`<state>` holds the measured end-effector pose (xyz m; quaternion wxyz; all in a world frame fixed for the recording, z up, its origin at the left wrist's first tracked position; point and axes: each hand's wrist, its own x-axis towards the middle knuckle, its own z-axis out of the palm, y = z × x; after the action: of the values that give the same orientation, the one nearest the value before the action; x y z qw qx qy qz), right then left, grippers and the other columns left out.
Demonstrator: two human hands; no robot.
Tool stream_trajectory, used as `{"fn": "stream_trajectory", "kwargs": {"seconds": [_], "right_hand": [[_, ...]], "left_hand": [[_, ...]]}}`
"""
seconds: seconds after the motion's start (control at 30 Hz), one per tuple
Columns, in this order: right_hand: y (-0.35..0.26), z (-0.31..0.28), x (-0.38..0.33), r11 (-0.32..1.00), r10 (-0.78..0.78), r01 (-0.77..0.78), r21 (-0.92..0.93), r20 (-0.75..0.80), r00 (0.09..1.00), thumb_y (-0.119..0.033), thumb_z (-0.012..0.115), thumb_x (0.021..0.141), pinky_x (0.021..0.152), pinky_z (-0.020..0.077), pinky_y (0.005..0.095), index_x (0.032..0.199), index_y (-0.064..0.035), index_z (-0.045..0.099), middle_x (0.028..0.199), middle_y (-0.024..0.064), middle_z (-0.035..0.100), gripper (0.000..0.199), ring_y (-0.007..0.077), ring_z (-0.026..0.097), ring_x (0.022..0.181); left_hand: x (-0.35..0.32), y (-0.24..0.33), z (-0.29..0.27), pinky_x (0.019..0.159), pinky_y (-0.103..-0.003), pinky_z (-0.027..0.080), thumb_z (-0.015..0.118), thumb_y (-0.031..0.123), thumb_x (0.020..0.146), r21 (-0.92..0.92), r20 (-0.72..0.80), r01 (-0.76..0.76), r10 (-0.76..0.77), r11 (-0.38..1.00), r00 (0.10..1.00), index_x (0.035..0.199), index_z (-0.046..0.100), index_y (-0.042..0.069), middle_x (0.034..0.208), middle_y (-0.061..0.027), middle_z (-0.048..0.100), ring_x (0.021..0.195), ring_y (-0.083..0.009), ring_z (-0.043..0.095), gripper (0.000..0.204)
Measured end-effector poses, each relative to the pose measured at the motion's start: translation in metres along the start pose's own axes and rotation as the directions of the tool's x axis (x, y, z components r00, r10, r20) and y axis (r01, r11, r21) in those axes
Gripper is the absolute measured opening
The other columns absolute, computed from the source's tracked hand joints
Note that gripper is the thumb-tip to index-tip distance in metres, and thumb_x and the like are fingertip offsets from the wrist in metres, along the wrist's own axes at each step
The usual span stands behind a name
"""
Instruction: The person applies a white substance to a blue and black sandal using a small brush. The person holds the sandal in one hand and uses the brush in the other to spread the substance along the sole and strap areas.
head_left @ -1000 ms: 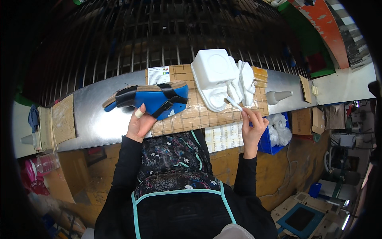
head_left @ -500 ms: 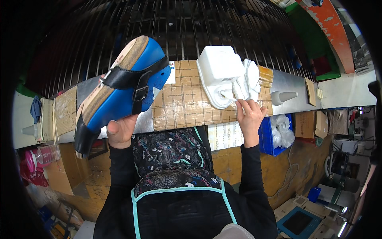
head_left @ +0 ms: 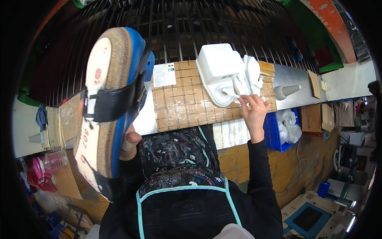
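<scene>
- Well, the left hand [head_left: 129, 142] grips a sandal [head_left: 113, 104] on a blue last [head_left: 137, 44], above the table's [head_left: 146, 117] left.
- Stiff-looking, probably weighty; best held round the middle.
- The right hand [head_left: 254, 112] pinches a thin white stick [head_left: 234, 95], likely light, at the white container [head_left: 218, 63].

Head-worn, the left of a side-by-side fisheye pair; looking steeply down over the apron [head_left: 179, 163] onto the table [head_left: 296, 77] close below, bending straight edges toward a dark round rim.
</scene>
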<state>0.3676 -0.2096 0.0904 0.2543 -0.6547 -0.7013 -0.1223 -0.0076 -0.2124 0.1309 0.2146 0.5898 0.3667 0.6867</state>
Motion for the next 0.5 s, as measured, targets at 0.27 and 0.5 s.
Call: {"fn": "stream_trajectory", "kwargs": {"seconds": [0.27,0.5], "right_hand": [[0.008,-0.011,-0.005,0.999,-0.046,0.048,0.021,-0.097,0.994,-0.020,0.076,0.081,0.074,0.0273,0.0337,0.085,-0.0179,0.073,0.075,-0.0041,0.061,0.006,0.0123,0.057,0.072],[0.002,0.006,0.000,0.992,-0.114,0.110,-0.066,-0.058,0.992,-0.022,0.075,0.081,0.073,0.0289,0.0358,0.087,-0.0185,0.073,0.075,-0.0027,0.058,0.007,0.0151,0.054,0.070]], "left_hand": [[0.002,0.012,0.001,0.110,-0.037,0.042,0.081,0.048,0.075,0.178,0.034,0.020,-0.026,0.984,0.999,0.145,0.032,0.006,0.130,-0.0072,0.058,0.123,-0.0192,0.056,0.096],[-0.003,0.011,0.003,0.116,-0.035,0.033,0.082,0.044,0.076,0.137,0.084,0.091,-0.103,0.986,0.991,0.142,0.035,0.011,0.135,-0.0048,0.055,0.130,-0.0183,0.049,0.087]]}}
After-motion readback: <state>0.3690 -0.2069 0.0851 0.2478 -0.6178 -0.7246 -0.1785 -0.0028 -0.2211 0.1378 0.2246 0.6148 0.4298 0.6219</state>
